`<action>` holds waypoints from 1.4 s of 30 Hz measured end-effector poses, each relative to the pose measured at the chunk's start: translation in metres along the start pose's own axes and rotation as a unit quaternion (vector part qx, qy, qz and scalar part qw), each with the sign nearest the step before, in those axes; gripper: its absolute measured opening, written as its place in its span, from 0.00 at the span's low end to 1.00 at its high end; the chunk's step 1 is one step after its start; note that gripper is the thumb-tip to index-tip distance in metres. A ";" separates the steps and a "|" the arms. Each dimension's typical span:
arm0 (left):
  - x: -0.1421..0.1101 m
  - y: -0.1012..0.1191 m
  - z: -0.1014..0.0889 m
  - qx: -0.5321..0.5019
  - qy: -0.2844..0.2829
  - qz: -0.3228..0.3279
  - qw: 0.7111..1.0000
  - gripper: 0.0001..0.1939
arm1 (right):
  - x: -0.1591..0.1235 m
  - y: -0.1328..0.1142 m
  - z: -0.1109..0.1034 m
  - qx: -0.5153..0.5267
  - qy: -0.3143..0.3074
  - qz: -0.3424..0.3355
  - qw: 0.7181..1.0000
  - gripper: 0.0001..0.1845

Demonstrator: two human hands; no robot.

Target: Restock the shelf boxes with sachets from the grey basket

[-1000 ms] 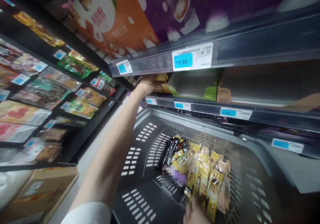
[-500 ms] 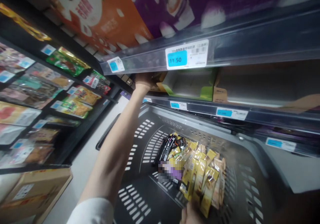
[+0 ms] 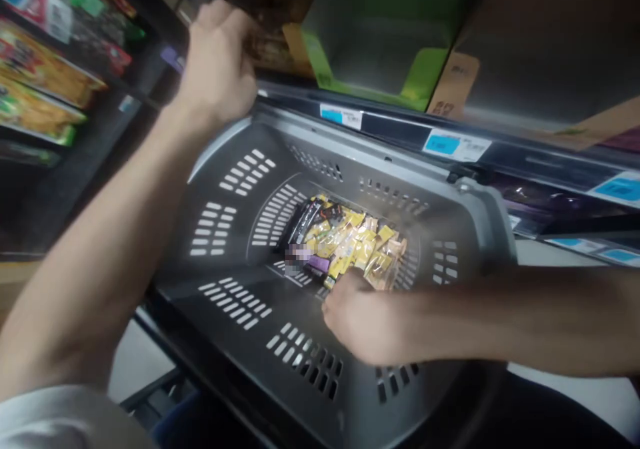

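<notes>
My left hand [image 3: 220, 62] reaches to the shelf at the upper left, beside a dark, brownish carton [image 3: 273, 52]. Its fingers are curled, and their tips are lost in shadow, so anything in them is hidden. My right hand [image 3: 363, 315] is curled closed inside the grey shopping basket [image 3: 215, 302], just by the yellow sachets [image 3: 360, 239]. Its fingertips face away, hiding whatever they hold. Among the packets at the bottom of the basket lie black sachets [image 3: 303, 222] and a purple one [image 3: 319, 263].
The shelf edge [image 3: 390, 135] with blue-and-white price tags runs behind the basket's far rim. An open green carton [image 3: 425, 75] and a brown carton [image 3: 456, 82] stand on it. Bagged snacks [image 3: 45, 55] fill a rack on the left.
The view has tipped down, putting the upper shelf out of sight. My left hand, mostly hidden under that shelf before, now shows. More of my right hand and its forearm is visible over the basket.
</notes>
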State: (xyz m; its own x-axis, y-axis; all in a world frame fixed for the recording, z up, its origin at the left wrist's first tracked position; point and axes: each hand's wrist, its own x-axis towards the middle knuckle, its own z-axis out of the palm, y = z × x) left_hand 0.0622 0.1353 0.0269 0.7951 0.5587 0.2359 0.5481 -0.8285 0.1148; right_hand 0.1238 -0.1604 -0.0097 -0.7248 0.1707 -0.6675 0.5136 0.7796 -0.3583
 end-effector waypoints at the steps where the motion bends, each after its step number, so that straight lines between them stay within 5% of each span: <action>1: -0.019 0.007 -0.003 0.035 0.016 -0.016 0.999 0.24 | 0.002 0.004 -0.003 0.019 0.002 0.012 1.000 0.18; 4: -0.075 0.025 -0.002 0.090 0.017 -0.018 0.996 0.26 | 0.008 0.012 -0.001 0.095 0.043 0.077 0.992 0.20; 10: -0.132 0.038 0.038 0.018 -0.139 0.103 0.985 0.17 | 0.025 0.018 0.021 0.100 0.010 0.142 0.985 0.19; 21: -0.141 0.067 0.047 -0.009 -0.160 0.166 0.973 0.19 | 0.068 0.044 0.083 -0.030 0.002 0.159 0.987 0.27; 27: -0.138 0.078 0.047 -0.025 -0.182 0.196 0.963 0.20 | 0.107 0.047 0.092 -0.094 -0.055 0.153 0.982 0.27; 32: -0.137 0.077 0.037 -0.023 -0.158 0.225 0.961 0.20 | 0.134 0.052 0.101 -0.120 -0.029 0.143 0.982 0.26; 42: -0.135 0.072 0.030 -0.028 -0.137 0.199 0.970 0.20 | 0.119 0.069 0.099 -0.074 -0.044 0.121 0.989 0.23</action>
State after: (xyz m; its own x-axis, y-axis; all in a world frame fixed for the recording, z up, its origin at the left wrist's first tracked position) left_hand 0.0022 0.0018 -0.0253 0.9841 0.1775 0.0072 0.1754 -0.9769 0.1217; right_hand 0.1186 -0.1460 -0.1789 -0.5424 0.3155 -0.7786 0.5905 0.8024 -0.0862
